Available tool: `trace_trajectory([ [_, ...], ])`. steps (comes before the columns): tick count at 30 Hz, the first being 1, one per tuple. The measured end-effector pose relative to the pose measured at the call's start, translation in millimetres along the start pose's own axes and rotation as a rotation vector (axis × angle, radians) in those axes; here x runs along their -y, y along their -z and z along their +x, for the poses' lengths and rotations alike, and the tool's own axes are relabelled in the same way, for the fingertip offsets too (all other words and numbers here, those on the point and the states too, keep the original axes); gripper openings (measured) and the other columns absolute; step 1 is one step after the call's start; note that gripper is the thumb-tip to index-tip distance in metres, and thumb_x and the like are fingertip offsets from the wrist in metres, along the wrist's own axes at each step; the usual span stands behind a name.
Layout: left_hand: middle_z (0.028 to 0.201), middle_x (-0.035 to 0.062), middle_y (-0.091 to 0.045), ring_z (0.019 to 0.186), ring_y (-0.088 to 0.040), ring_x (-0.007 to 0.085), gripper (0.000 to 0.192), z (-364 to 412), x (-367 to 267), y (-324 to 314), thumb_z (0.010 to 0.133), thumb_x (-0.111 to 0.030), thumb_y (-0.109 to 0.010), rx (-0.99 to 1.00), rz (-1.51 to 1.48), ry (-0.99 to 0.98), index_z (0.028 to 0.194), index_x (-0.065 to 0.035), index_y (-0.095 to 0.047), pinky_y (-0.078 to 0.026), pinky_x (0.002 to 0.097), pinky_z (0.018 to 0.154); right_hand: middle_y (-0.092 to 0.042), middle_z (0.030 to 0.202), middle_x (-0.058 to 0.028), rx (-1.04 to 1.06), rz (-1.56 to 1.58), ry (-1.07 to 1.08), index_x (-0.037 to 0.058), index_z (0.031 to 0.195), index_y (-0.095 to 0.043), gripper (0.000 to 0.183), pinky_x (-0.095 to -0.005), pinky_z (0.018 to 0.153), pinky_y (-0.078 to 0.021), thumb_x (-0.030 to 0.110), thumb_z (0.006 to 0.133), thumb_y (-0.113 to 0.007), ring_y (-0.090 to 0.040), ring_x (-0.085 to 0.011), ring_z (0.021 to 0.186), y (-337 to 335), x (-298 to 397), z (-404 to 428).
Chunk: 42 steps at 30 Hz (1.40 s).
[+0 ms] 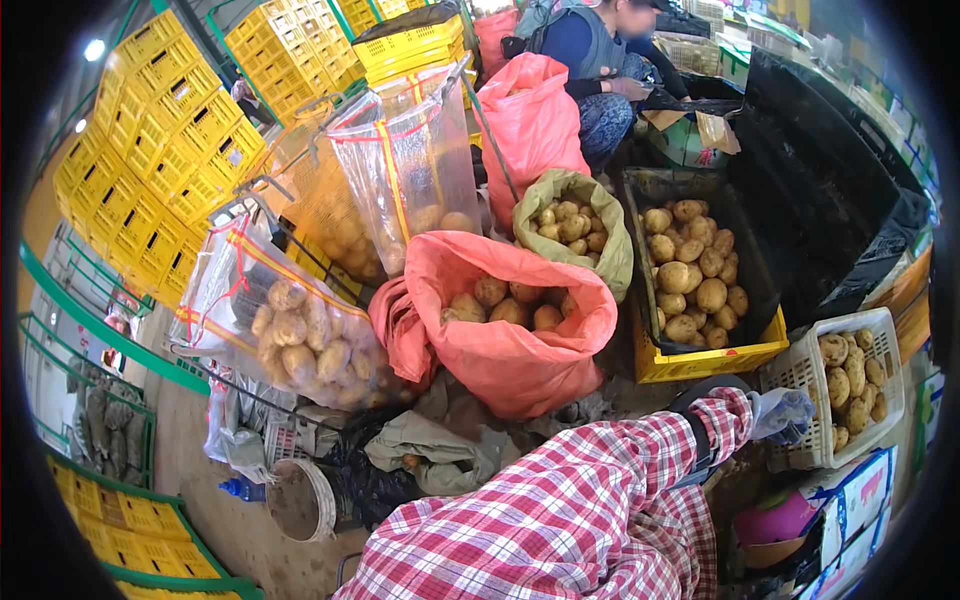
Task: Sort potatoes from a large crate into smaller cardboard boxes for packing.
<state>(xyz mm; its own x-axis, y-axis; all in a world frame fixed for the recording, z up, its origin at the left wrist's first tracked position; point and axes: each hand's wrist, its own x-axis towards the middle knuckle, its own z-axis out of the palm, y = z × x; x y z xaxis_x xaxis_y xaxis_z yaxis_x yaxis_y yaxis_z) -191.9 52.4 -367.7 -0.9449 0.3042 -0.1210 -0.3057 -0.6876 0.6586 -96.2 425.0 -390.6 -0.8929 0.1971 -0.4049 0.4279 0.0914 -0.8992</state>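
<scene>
My left hand [784, 415], in a grey-blue soiled glove below a red-and-white plaid sleeve, reaches to the right. It is at the left side of a white plastic crate [892, 375] of potatoes [855, 375]; whether its fingers grip the crate cannot be told. My right hand is out of view. Left of the crate stands a yellow crate [701, 366] with a black liner, holding potatoes [694, 277]. An open pink woven sack [517, 360] with potatoes inside stands ahead of me, a green sack [619, 262] of smaller potatoes behind it.
Clear plastic bags [330, 330] of potatoes stand left, beside metal rods. Stacked yellow crates [161, 112] rise beyond. A white bucket [324, 499] and crumpled sacks [450, 457] lie near my side. Printed cartons [862, 517] are lower right. A co-worker [600, 75] crouches at the back.
</scene>
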Motion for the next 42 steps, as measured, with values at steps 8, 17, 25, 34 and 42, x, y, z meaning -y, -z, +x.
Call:
trace_trajectory([
  [8, 0.096, 0.0127, -0.064, 0.079, -0.064, 0.0278, 0.024, 15.7, 13.1, 14.0, 0.092, -0.018, -0.063, 0.143, -0.212, 0.109, 0.114, -0.0086, -0.059, -0.052, 0.0396, 0.069, -0.065, 0.106, -0.0045, -0.03, -0.028, -0.032, 0.0098, 0.133, -0.053, 0.044, -0.0298, 0.063, -0.054, 0.037, 0.098, -0.056, -0.066, -0.0183, 0.08, -0.8, -1.8, 5.0],
  [17, 0.084, 0.0077, -0.066, 0.066, -0.065, 0.0209, 0.019, 4.0, -4.6, -13.6, 0.091, -0.022, -0.068, 0.04, 0.116, 0.129, 0.102, -0.0067, -0.064, -0.051, 0.0304, 0.056, -0.065, 0.106, -0.0043, -0.067, -0.072, -0.067, 0.0101, 0.133, -0.054, 0.044, -0.0294, 0.063, -0.0536, 0.037, 0.098, -0.056, -0.066, -0.0181, 0.08, 1.9, -3.1, 10.6],
  [25, 0.088, 0.0092, -0.065, 0.07, -0.065, 0.0222, 0.018, 13.1, 2.9, -6.3, 0.093, -0.022, -0.064, 0.101, -0.019, 0.166, 0.105, -0.0086, -0.063, -0.051, 0.0316, 0.061, -0.065, 0.106, -0.0041, -0.097, -0.027, -0.053, 0.0103, 0.133, -0.054, 0.044, -0.0291, 0.062, -0.0533, 0.038, 0.098, -0.056, -0.066, -0.0179, 0.08, 24.3, -8.9, 11.3],
  [34, 0.105, 0.0069, -0.063, 0.088, -0.064, 0.018, 0.035, 4.3, 5.2, 13.5, 0.094, -0.025, -0.067, 0.138, 0.172, 0.113, 0.124, -0.0097, -0.057, -0.053, 0.0314, 0.075, -0.065, 0.106, -0.0035, -0.161, 0.136, 0.017, 0.0113, 0.134, -0.053, 0.045, -0.0277, 0.061, -0.0519, 0.039, 0.099, -0.055, -0.065, -0.017, 0.079, 74.0, -32.1, -28.5],
  [42, 0.096, 0.012, -0.067, 0.083, -0.066, 0.0193, 0.027, 4.3, 23.7, 1.2, 0.097, -0.018, -0.061, -0.135, 0.315, 0.052, 0.116, 0.0013, -0.062, -0.056, 0.0315, 0.074, -0.066, 0.087, 0.0008, -0.079, 0.495, 0.068, 0.0139, 0.116, -0.064, 0.032, -0.0245, 0.044, -0.0414, 0.038, 0.097, -0.058, -0.054, -0.0116, 0.053, 41.1, 0.4, -43.6],
])
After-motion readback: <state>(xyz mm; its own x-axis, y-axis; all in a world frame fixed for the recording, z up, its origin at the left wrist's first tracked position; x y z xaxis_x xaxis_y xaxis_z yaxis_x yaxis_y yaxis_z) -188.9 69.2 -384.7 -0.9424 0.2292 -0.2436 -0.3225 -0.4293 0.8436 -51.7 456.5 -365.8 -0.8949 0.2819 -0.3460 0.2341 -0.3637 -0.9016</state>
